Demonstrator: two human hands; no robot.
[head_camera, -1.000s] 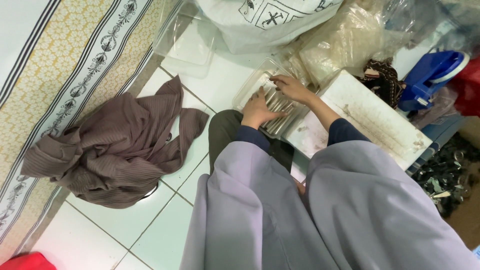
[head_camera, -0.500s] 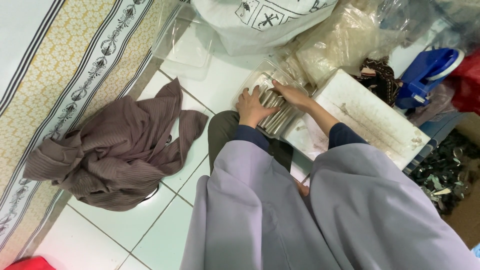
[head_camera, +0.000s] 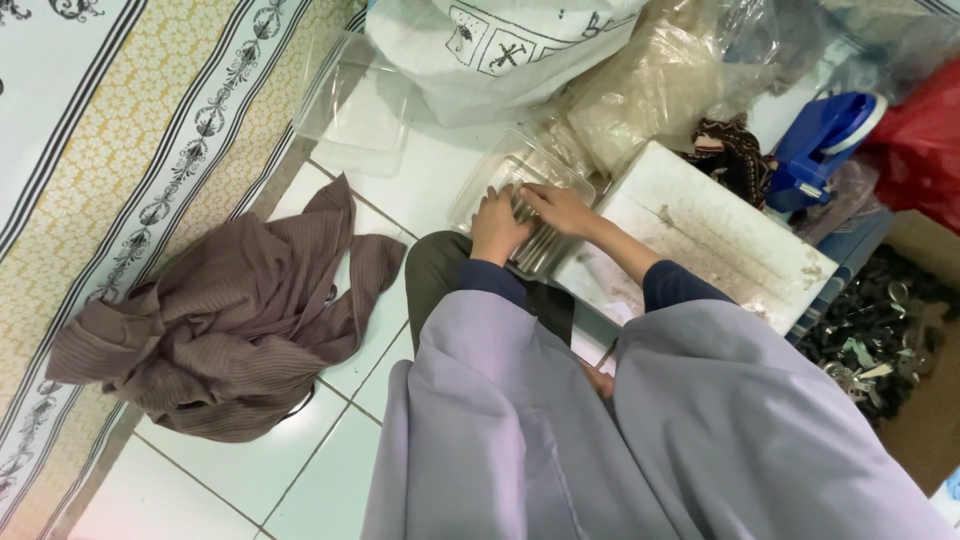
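Down on the floor tiles (head_camera: 420, 190), both hands are in the clear tray (head_camera: 470, 205) just past the knees. Left hand (head_camera: 497, 225) lies palm-down, fingers loosely curled over the metal strips (head_camera: 545, 250) in the tray; can't tell if it actually grips any. Right hand (head_camera: 560, 207) reaches across from the right, fingers flat and together on the same strips, touching the left fingertips; no clear grasp visible either.

Change vs half a second ago: the hands have pulled closer together and now cover most of the strips, pressing rather than picking. Judgement: strips are being squared up or gathered in the tray, not lifted out.

Outward: white board (head_camera: 720, 235) lies tilted just right of the tray, touching it. Empty clear tub (head_camera: 345, 105) sits farther left, apart. White sack (head_camera: 500, 50) and crumpled clear plastic (head_camera: 660, 85) beyond. Blue tool (head_camera: 825, 140) and a box of dark metal parts (head_camera: 880, 330) at right. Brown cloth (head_camera: 230, 320) bunched at left, by the patterned mat (head_camera: 120, 130).
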